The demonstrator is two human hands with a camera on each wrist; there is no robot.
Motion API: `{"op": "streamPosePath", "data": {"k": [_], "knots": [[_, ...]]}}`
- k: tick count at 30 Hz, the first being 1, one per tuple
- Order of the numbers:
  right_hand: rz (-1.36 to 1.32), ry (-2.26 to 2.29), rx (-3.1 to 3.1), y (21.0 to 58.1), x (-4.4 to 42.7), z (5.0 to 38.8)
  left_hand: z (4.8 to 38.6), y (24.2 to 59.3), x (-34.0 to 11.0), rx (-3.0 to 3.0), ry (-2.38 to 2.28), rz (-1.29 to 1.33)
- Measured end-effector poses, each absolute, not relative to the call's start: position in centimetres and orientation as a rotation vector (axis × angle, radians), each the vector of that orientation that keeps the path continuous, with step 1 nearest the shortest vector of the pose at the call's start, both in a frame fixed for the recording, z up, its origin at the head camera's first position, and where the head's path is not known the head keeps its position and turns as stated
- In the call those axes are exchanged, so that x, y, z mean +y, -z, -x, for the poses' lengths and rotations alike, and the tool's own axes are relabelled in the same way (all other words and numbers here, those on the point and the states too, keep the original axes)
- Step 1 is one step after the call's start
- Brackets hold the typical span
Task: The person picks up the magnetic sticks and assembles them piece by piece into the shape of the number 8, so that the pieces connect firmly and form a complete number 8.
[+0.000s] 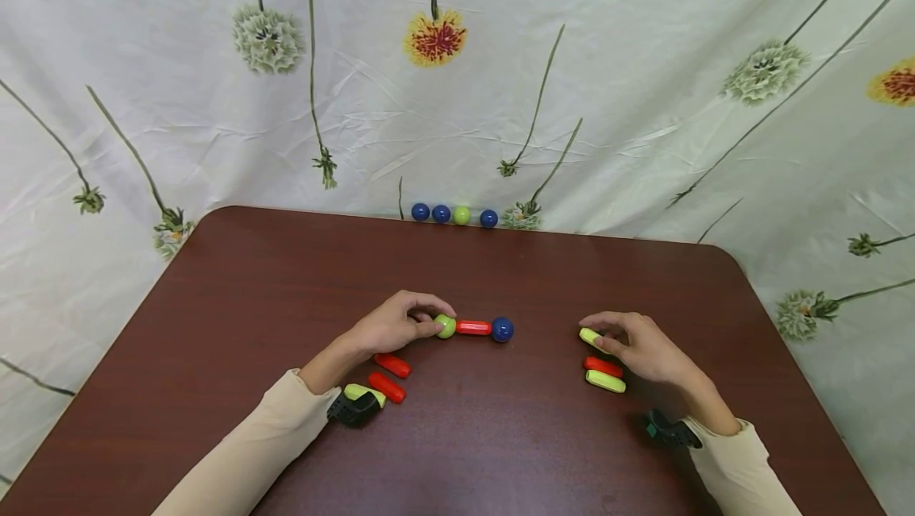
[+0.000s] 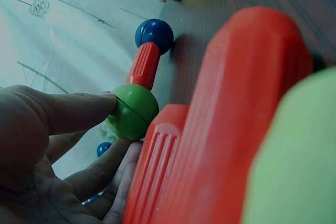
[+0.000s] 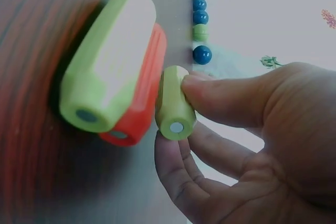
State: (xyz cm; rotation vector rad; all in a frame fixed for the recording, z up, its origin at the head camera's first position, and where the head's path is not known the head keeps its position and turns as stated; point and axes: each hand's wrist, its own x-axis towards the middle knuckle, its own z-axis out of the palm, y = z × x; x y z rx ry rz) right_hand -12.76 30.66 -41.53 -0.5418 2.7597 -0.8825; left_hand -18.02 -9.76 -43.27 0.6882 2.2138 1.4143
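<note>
The left hand [image 1: 396, 324] pinches a green ball [image 1: 445, 326] between thumb and fingers. A red rod [image 1: 473, 328] joins that ball to a blue ball [image 1: 503, 329] on its right; the left wrist view shows the same green ball [image 2: 133, 113], red rod [image 2: 144, 65] and blue ball [image 2: 154, 36] in line. On the right side, the right hand [image 1: 646, 348] pinches a yellow-green rod [image 1: 592, 339]. In the right wrist view this rod [image 3: 176, 103] has a metal disc at its end, with the thumb on one side and fingers below.
Beside the left forearm lie two red rods [image 1: 387, 387] and a yellow-green rod [image 1: 365, 395]. Near the right hand are a red rod [image 1: 604, 367] and a yellow-green rod [image 1: 605, 381]. Three blue balls [image 1: 441, 214] and a green ball [image 1: 461, 216] line the table's [image 1: 600, 262] far edge.
</note>
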Motion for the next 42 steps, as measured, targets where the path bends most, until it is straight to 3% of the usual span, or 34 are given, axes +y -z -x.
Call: {"op": "streamPosePath", "data": {"k": [15, 30, 42], "knots": [[0.564, 0.983, 2.700, 40.8, 28.7, 12.3, 18.0, 43.4, -9.7, 2.218, -1.411, -0.682], [0.754, 1.122, 2.703, 40.6, 25.2, 11.5, 18.3, 43.5, -9.5, 2.230, -1.401, -0.685], [0.718, 1.248, 2.572, 40.8, 22.6, 11.1, 18.1, 43.5, -9.4, 2.214, -1.419, -0.669]]}}
